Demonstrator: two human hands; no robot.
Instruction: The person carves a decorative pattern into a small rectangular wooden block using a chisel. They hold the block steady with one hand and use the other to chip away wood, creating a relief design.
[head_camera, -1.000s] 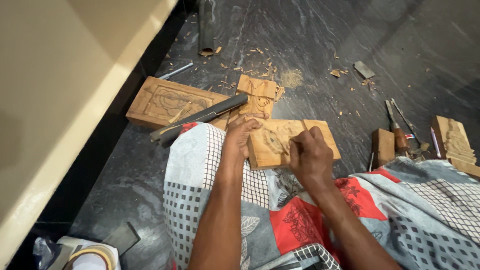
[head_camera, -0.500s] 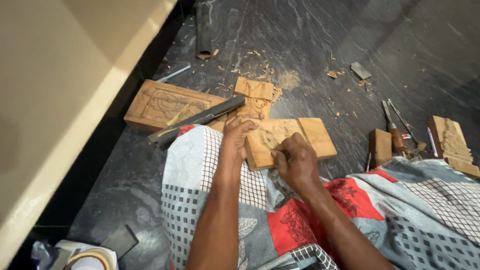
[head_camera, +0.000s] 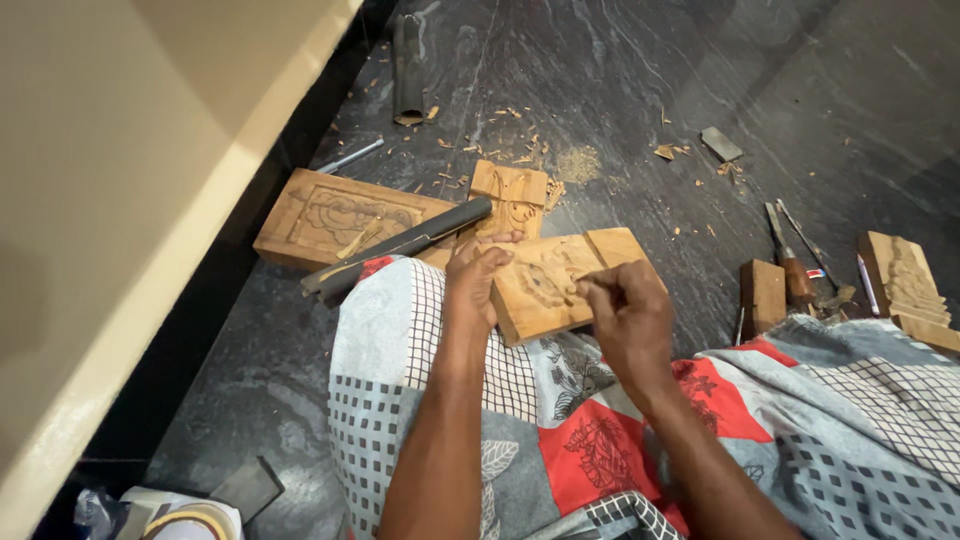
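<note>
Patterned cloth over my knee props the carved wooden block (head_camera: 545, 287); my left hand (head_camera: 476, 280) lies flat pinning its near-left edge, my right hand (head_camera: 625, 318) closed around a thin tool at its near-right side. Stiff, solid wood, I judge; grip the plain edges, since the relief may chip

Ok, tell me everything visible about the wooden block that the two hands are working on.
The wooden block is a light brown rectangular slab with a shallow relief carved into its top face; the pattern is too small to read. It lies tilted across the patterned cloth over the person's lap, its far end above the dark stone floor. The left hand presses its near-left edge; the right hand rests on its middle.
</note>
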